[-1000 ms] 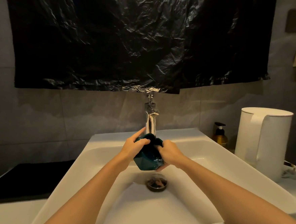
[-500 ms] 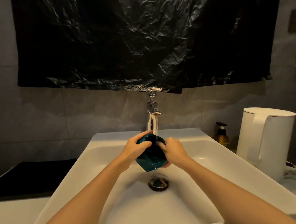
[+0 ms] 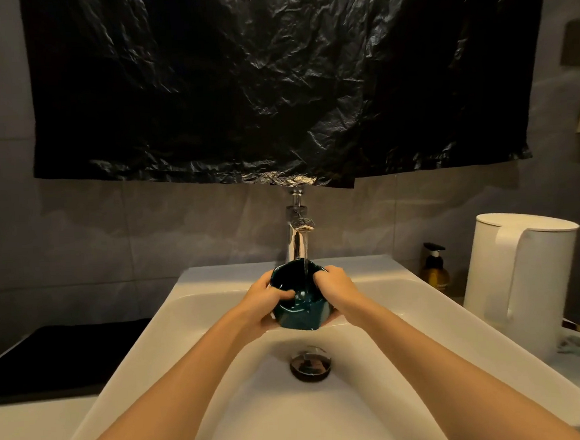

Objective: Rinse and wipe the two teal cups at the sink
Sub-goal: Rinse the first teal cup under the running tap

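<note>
Since half a second ago, seen from the head camera, the teal cup [image 3: 300,310] has turned so that its mouth faces up under the faucet [image 3: 298,231], and the thin stream of water [image 3: 305,254] now falls into it. The cup is held over the back of the sink [image 3: 214,283], above the drain [image 3: 310,362] and clear of the basin floor. The left hand [image 3: 265,302] grips its left wall, with a finger or thumb hooked over the near rim. The right hand [image 3: 336,290] grips the right side, fingers curled over the rim. Only this one cup can be made out.

To rinse it well, I judge the person should keep the cup low under the spout so the water does not splash, turn it slowly so the stream reaches every inner wall, rub the rim with the fingers, then tip it out over the drain. Wet glaze is likely slippery, so both hands should stay firm.

On the counter to the right stand a white kettle [image 3: 523,282] and an amber pump bottle [image 3: 434,270]. The bottle's label is too small and dim to read, and the kettle shows no writing. A black plastic sheet [image 3: 272,83] hangs on the wall above.
</note>
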{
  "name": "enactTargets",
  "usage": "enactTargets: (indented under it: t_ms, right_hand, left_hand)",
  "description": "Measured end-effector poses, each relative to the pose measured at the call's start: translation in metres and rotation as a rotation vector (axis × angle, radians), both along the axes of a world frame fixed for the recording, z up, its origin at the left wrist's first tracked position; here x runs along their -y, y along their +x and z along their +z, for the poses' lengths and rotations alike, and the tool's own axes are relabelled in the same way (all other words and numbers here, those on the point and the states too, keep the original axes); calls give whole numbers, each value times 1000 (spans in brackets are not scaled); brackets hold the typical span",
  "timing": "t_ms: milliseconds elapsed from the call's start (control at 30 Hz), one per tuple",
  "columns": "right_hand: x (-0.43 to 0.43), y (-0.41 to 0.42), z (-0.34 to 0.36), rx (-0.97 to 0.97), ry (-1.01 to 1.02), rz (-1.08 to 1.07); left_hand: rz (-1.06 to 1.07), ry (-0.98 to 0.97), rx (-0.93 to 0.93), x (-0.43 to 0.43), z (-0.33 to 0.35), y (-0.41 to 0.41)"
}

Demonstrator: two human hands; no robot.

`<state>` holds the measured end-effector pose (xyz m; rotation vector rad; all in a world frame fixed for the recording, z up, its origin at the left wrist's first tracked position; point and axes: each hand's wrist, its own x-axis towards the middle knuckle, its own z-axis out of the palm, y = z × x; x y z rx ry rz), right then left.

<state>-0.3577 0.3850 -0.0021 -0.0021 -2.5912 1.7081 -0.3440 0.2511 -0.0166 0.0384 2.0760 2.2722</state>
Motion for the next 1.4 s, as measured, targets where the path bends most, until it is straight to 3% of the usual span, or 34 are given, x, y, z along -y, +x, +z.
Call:
enactTargets:
  t_ms: [133,333,433,633,700,967,1067,1133,1233,1400]
  right_hand:
    - [-7,3,1,-69,201,14]
    - [-9,6,0,-38,229,130]
    - [-7,7,0,-51,284,86]
    - [-17,9,4,-87,321,-138]
    - [-18,9,5,-110,344,-142]
    - [-15,14,9,-96,441,52]
    - [-14,16,8,-82,515,120]
    - [-15,16,8,-71,526,123]
    - [-19,14,9,-75,561,43]
    - [-27,7,7,-67,536,-65]
  left_hand:
    - [26,-219,-55,-9,-8,1]
    - [288,-334,-120,-18,-11,-10]
    - [362,-419,-156,-17,-11,-13]
    - [60,-165,-47,-26,-8,-10]
    - [60,-170,-32,-26,-8,-11]
    - [337,-692,-300,-16,-16,-14]
    - [339,-1023,-407,-10,-13,-10]
    - [304,-1097,-434,-11,-13,-7]
    - [217,-1019,-444,-18,-11,-4]
    - [4,-574,-203,-25,-10,-7]
